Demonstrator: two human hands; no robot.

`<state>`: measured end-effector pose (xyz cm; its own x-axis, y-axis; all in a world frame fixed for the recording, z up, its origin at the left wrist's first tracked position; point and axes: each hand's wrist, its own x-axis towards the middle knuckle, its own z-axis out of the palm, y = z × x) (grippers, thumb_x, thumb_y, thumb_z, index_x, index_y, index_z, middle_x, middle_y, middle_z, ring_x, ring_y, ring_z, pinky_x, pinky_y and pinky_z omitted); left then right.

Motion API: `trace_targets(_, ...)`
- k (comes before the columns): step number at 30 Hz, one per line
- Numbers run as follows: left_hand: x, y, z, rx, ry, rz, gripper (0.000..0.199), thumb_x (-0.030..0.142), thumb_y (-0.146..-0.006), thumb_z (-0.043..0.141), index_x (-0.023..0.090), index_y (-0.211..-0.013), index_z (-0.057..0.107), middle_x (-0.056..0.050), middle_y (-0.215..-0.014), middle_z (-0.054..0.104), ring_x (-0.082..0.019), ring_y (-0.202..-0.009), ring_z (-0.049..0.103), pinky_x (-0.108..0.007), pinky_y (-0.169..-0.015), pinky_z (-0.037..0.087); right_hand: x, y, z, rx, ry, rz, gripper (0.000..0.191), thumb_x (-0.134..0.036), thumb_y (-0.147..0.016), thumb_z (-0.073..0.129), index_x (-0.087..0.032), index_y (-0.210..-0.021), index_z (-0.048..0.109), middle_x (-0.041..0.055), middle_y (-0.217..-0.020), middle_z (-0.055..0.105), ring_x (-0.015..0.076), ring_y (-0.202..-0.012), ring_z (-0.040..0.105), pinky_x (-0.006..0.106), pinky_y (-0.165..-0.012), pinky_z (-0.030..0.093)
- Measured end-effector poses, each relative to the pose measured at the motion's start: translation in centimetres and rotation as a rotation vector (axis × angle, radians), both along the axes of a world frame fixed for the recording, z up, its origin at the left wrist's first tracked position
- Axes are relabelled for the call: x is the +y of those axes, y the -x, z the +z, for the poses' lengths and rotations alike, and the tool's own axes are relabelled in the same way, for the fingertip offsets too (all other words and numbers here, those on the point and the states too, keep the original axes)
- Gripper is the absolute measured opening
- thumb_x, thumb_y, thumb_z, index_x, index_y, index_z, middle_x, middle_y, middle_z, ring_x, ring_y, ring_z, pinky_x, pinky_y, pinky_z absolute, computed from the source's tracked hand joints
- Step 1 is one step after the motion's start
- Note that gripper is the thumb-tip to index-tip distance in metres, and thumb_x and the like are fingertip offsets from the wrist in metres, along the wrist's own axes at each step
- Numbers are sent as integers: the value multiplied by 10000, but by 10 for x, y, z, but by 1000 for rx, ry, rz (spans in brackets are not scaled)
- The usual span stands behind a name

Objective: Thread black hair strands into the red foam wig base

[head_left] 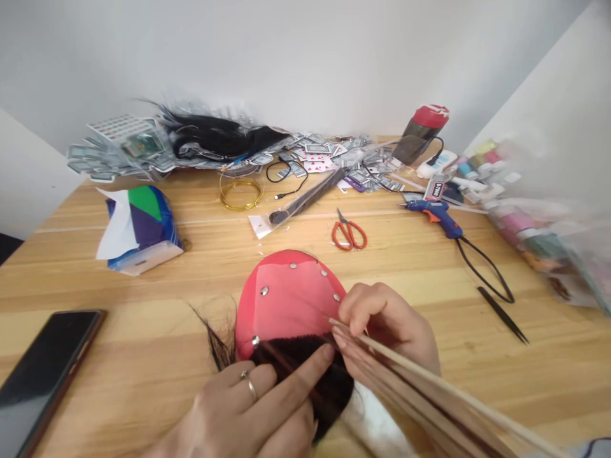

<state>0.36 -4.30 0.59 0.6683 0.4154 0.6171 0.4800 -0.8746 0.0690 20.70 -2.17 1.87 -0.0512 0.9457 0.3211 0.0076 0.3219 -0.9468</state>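
Observation:
A red rounded cap form (296, 296) with silver pins stands at the front middle, dark hair (329, 388) covering its lower part. My left hand (258, 407), with a ring on one finger, presses on the dark hair, index finger stretched toward the right. At the form's right edge, my right hand (391, 324) is closed in a pinch near the tip of a long pale stick (429, 375). Blurred brownish strands run beside the stick to the lower right. What exactly lies between the right fingertips is hidden.
Red-handled scissors (349, 234), a blue glue gun (436, 213) with its cable and black tweezers (503, 315) lie beyond and to the right. A phone (52, 375) is at left, a tissue pack (143, 226) behind it. Cards and black hair (224, 137) line the back.

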Motion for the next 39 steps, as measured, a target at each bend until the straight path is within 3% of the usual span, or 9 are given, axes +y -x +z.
trace_targets(4,-1,-1,-3,-16,-2,30,223,40,-893,551,217,-784,632,1,-1172,797,-121,-549,522,-294,-489,396,2,-3,3,79,36,15,202,-125,-890,677,-224,-760,559,-18,-726,592,121,-608,514,231,-532,400)
trace_targets(8,-3,0,-4,-24,18,16,221,-9,-867,551,194,-816,621,-59,-1250,769,-124,-542,489,-313,-501,375,1,-5,-1,76,71,1,231,-183,-909,683,-232,-754,519,-44,-643,547,111,-532,463,230,-492,358)
trace_targets(11,-2,-1,0,-48,1,6,241,-1,-881,530,201,-763,584,-55,-1209,785,-121,-542,482,-308,-505,374,1,-4,0,-13,63,-9,234,-132,-859,687,-239,-750,509,-58,-612,510,106,-497,427,227,-450,297)
trace_targets(15,0,-2,4,-16,-7,48,234,42,-915,514,217,-790,606,0,-1131,802,-114,-535,490,-285,-495,403,3,-3,7,-45,15,22,252,-62,-781,655,-231,-699,488,-45,-641,526,112,-530,449,235,-471,327)
trace_targets(20,2,-4,3,-45,-23,13,197,87,-935,533,200,-796,615,-37,-1087,816,-116,-522,481,-293,-488,386,4,-4,10,-21,-23,88,288,-27,-744,646,-228,-672,452,-40,-644,500,122,-569,470,240,-501,346)
trace_targets(23,3,-4,2,-47,-21,14,233,71,-935,515,193,-755,598,-66,-1129,808,-117,-516,453,-301,-485,369,2,-4,6,-13,-1,93,257,-71,-802,652,-230,-709,473,-30,-674,543,117,-562,467,236,-495,349)
trace_targets(27,1,-1,3,-24,-12,9,206,71,-903,540,211,-775,621,-26,-1200,787,-124,-557,496,-304,-502,400,0,-5,-2,-25,28,89,199,-162,-898,634,-233,-762,507,-19,-656,586,116,-503,457,240,-454,337)
trace_targets(32,0,0,10,31,32,30,230,61,-930,518,223,-858,664,9,-1197,790,-133,-618,571,-299,-576,462,2,-2,4,-98,-53,66,241,-53,-784,632,-238,-728,488,-31,-654,540,123,-532,482,240,-468,359)
trace_targets(39,4,-10,12,-58,-36,94,302,-15,-900,479,206,-708,557,6,-1046,828,-113,-485,442,-289,-480,381,6,-3,9,-96,-104,90,301,4,-741,610,-240,-691,440,-37,-654,509,123,-556,505,236,-497,389)
